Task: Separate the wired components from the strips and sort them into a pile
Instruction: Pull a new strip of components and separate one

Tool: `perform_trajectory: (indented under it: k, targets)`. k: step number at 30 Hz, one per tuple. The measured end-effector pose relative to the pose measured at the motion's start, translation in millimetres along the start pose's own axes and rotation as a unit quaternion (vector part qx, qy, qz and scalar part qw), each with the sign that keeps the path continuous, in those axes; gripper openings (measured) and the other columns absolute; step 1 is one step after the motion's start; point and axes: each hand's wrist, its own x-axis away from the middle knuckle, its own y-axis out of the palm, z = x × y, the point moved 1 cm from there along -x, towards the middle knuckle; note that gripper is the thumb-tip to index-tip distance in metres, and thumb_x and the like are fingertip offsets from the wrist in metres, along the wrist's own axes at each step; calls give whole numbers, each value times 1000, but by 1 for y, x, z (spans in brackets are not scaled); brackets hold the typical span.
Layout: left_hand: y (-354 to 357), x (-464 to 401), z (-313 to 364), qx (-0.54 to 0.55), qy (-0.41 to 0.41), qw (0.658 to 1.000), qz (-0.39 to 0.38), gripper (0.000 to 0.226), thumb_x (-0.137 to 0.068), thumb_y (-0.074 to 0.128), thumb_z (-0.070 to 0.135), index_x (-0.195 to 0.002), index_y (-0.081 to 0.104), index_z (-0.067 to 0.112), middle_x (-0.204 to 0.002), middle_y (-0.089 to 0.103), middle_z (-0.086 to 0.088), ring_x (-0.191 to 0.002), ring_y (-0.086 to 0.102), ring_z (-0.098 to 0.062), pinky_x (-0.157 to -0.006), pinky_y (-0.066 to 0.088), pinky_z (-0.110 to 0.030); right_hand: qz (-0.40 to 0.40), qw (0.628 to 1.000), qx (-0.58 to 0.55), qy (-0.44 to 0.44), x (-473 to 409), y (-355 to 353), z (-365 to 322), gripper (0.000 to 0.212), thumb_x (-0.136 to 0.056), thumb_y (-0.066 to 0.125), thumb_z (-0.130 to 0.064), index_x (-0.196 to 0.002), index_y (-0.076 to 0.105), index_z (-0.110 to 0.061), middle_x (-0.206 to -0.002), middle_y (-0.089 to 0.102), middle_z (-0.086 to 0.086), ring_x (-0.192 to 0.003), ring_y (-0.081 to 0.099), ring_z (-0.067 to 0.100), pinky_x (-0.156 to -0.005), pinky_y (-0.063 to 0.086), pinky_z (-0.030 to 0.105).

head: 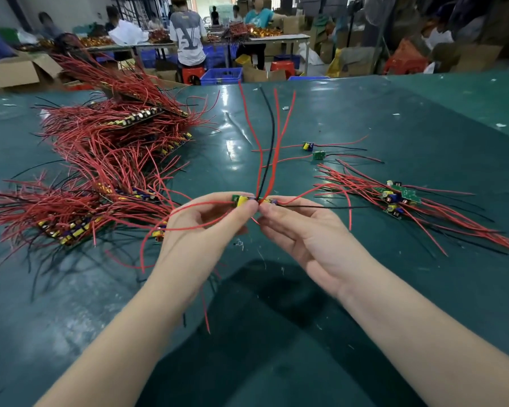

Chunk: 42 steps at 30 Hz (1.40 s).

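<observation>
Above the table [365, 289], mid-air: strip [252, 200] of two small boards, wires fanning up.
Left hand [200, 227]: pinches the strip's left board.
Right hand [303, 227]: pinches the right board at the joint.
Handling: light, likely brittle at the joint; wires floppy, so grip boards.
Right of strip: pile [400, 201] of separated components.
Left of strip: stack [106, 160] of unsorted strips.
Containers: blue crates [221, 76] beyond the table, contents unclear.

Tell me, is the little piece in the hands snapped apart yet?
Cannot tell. The left hand and right hand pinch the strip piece where the fingertips meet, hiding the joint.
</observation>
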Motion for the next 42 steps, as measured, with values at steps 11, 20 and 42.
perform_trajectory:
  k: [11,20,42]
  targets:
    - [-10,0,4,191,-122,971,-69,19,-55,76,24,-69,78,11,-76,73,-6,-63,66,-8,-62,54,-16,-73,995,-3,68,2,-1,-8,21,-56,76,-13,-77,77,-6,-83,74,8,-69,70,12,-64,55,19]
    - [-10,1,11,226,-139,960,-86,25,-56,73,28,-74,78,11,-72,72,-3,-63,67,-6,-59,53,-13,-129,988,-26,87,4,4,-13,15,-70,68,-16,-80,78,-11,-81,74,1,-68,68,5,-65,54,16]
    - [-23,1,14,-397,253,882,24,30,-81,56,35,-101,73,22,-98,66,7,-92,60,-16,-86,44,-39,-37,973,221,-51,3,-4,-6,11,-91,61,-4,-96,68,-10,-78,69,0,-64,67,10,-68,57,22]
